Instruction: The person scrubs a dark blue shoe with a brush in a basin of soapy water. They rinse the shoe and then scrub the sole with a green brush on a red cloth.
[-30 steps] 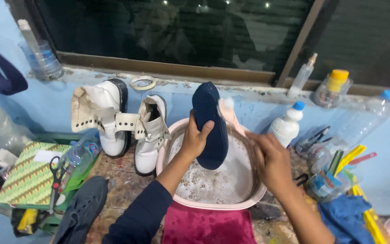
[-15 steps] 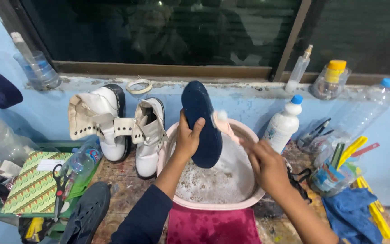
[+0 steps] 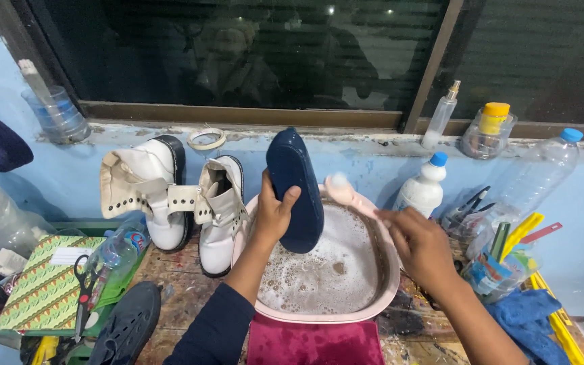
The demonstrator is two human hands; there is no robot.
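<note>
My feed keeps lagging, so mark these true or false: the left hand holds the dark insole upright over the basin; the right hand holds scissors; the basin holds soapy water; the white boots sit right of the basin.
1. The left hand holds the dark insole upright over the basin: true.
2. The right hand holds scissors: false; it holds a pink brush, and the scissors lie at the left.
3. The basin holds soapy water: true.
4. The white boots sit right of the basin: false; they stand to its left.
</note>
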